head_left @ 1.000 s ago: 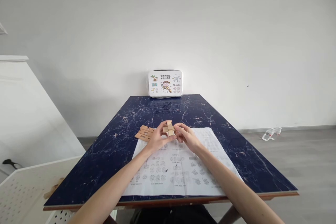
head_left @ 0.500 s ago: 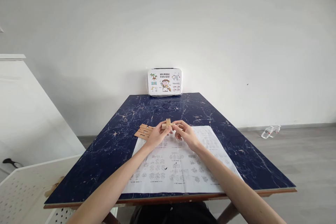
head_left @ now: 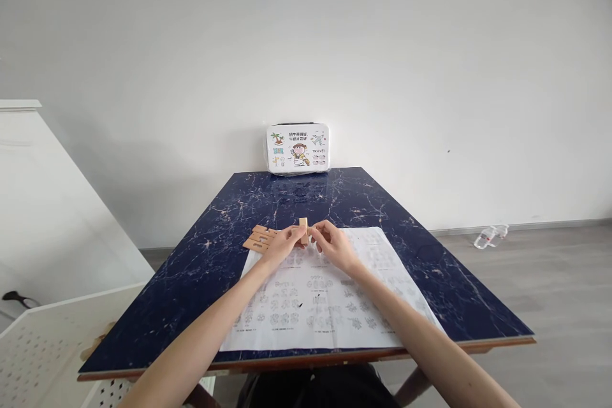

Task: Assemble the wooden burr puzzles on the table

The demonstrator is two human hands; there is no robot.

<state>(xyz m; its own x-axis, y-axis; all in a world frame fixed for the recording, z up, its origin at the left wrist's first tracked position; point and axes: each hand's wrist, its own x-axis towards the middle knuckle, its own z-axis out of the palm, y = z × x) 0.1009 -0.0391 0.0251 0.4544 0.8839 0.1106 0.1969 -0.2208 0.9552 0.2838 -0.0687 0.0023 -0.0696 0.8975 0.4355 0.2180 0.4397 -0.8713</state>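
The wall (head_left: 382, 76) fills the back of the view, and the frame cuts it off at the top and both sides. In front of it stands the blue table (head_left: 191, 268), whose near edge hides most of the person's dark-clothed lap (head_left: 320, 389). The cabinet (head_left: 52, 191) at the left is cut by the frame; so is the white basket (head_left: 33, 344), partly covered by the table's corner. A wooden thing (head_left: 98, 339) in the basket is half hidden and hard to make out.

The sheet (head_left: 329, 312) lies under the hands and forearms, which cover parts of its print; the figures are too faint to read. The case (head_left: 299, 150) stands at the table's far edge.

The left hand (head_left: 285, 243) pinches the block (head_left: 303, 223), its thumb across the near side and its other fingers mostly out of sight. The right hand (head_left: 333, 243) is curled, fingertips at the block's right side; whether they grip a part of it I cannot tell. The block is thus between the two hands, above the sheet's far edge, its lower part obscured by fingers.

The flat boards (head_left: 257, 239) lie just beyond the left hand, partly covered by it. Two clear bottles (head_left: 486, 238) lie on the floor at the right.
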